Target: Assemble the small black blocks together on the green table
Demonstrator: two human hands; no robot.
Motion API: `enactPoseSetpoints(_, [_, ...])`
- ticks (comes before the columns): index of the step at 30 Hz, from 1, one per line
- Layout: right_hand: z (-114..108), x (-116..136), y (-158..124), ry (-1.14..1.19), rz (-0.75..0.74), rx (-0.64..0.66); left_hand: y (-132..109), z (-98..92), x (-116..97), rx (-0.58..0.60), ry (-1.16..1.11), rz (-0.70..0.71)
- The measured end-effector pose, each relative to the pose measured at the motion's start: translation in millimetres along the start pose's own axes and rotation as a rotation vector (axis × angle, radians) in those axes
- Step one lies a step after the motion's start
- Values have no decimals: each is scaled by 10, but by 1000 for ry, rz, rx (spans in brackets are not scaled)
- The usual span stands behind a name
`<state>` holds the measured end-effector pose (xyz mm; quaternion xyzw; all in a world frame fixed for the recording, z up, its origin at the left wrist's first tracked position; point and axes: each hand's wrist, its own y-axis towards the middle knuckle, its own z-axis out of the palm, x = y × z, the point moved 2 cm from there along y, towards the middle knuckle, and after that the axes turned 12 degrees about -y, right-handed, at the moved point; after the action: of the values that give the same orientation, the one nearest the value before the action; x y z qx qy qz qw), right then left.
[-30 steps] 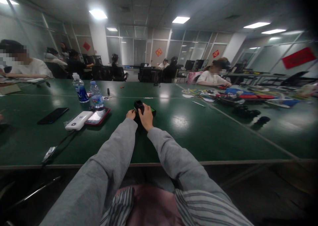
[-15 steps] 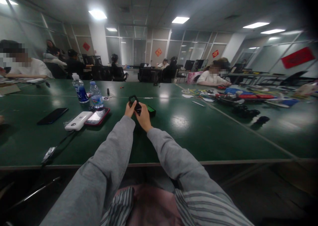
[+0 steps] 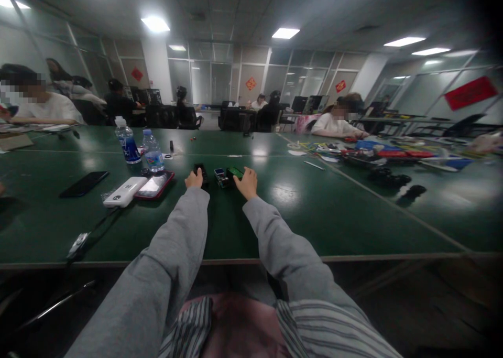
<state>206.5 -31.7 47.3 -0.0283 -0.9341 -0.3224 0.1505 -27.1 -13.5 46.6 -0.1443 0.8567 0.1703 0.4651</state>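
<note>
My left hand (image 3: 194,179) is closed round a small black case (image 3: 200,172) at the table's middle. To its right, my right hand (image 3: 247,182) has its thumb and fingers on a black box with a green inside (image 3: 236,173). Between the hands, a small device with a bluish top (image 3: 220,177) lies on the green table (image 3: 298,216), close to the green-and-black box. Its details are too small to make out.
On the left are a black phone (image 3: 84,184), a white power bank (image 3: 124,192) with a cable, a red-edged device (image 3: 156,184) and two bottles (image 3: 152,151). A pen (image 3: 314,165), cables and black objects (image 3: 388,178) lie right. People sit beyond.
My hands were together on a black object; now they are apart, the left one moved left with a black case, the right one moved right onto the green-and-black box. The small device now shows between them.
</note>
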Motion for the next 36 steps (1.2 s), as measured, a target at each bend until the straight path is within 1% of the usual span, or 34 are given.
enactPoseSetpoints(3, [102,-78,7,9,18,103,43,23,18,27,53,-49])
enactPoseSetpoints(7, [156,-100,16,91,31,216,68,40,26,17,92,-49])
enactPoseSetpoints(8, [151,-101,16,100,34,218,69,42,27,7,99,-54])
enactPoseSetpoints(10, [121,-100,16,80,35,174,65,43,25,-13,107,-66])
enactPoseSetpoints(13, [54,-96,4,-24,18,77,48,32,14,-39,105,-75])
enactPoseSetpoints(15, [21,-88,-9,-91,5,55,36,23,5,-45,96,-74])
enactPoseSetpoints(18, [4,-67,-31,-117,-39,75,23,14,-4,-41,79,-75])
enactPoseSetpoints(20, [11,-54,-43,-83,-59,102,17,13,-6,-38,71,-81])
enactPoseSetpoints(25, [65,-54,-51,7,-56,172,0,19,-11,-50,58,-87])
enactPoseSetpoints(30, [142,-95,-9,99,-4,155,-8,20,-15,-48,52,-90])
enactPoseSetpoints(32, [168,-120,11,137,28,179,-4,19,-13,-44,53,-89])
enactPoseSetpoints(34, [170,-142,23,151,50,210,2,18,-11,-43,55,-86])
enactPoseSetpoints(36, [130,-148,29,128,34,182,7,16,-9,-44,57,-86])
